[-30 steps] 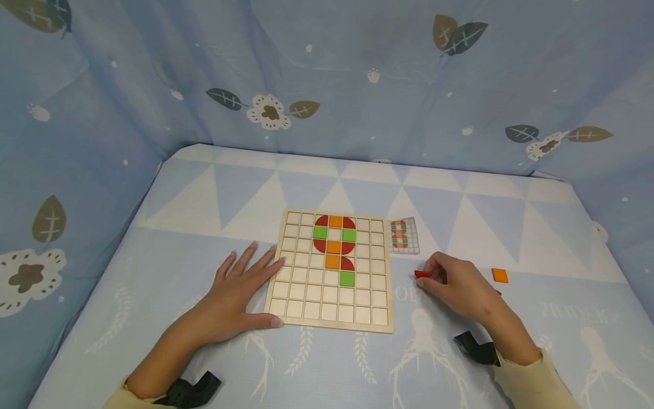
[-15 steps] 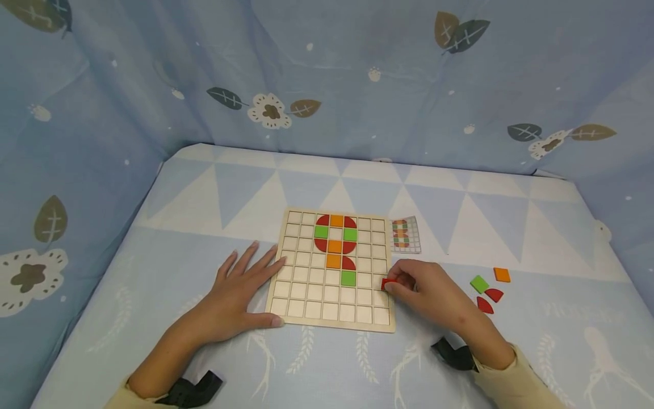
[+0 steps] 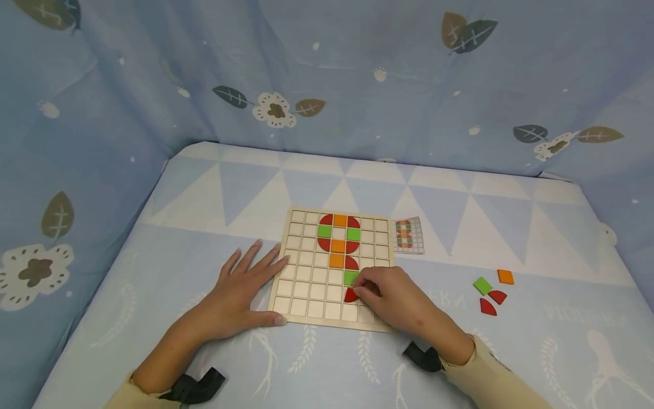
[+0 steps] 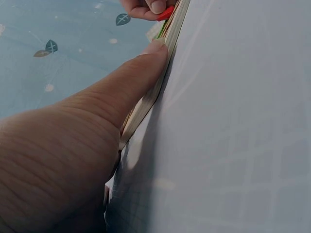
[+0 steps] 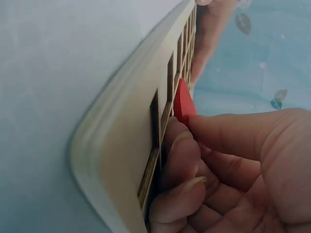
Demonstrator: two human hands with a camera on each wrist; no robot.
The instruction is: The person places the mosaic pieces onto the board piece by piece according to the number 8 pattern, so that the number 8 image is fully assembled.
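A wooden grid board [image 3: 301, 291] lies flat on the table, with red quarter-circle, orange square and green square tiles set in its upper and middle cells. My right hand [image 3: 395, 295] pinches a red quarter-circle tile [image 3: 350, 295] between thumb and fingertip, at the cell just below a green tile [image 3: 351, 277]. In the right wrist view the red tile [image 5: 183, 103] stands tilted at the grid. My left hand [image 3: 237, 295] rests spread along the board's left edge, its thumb [image 4: 131, 80] against the near corner.
A small printed pattern card [image 3: 416, 238] lies beside the board's upper right edge. To the right are a loose green square [image 3: 482, 286], an orange square [image 3: 506, 276] and two red quarter-circles, one [image 3: 497, 297] close above the other [image 3: 487, 307]. Patterned curtains [image 3: 347, 74] surround the table.
My right hand has carried the red tile leftward from the table onto the board's lower middle, uncovering the loose tiles on the right. The left hand keeps its place.
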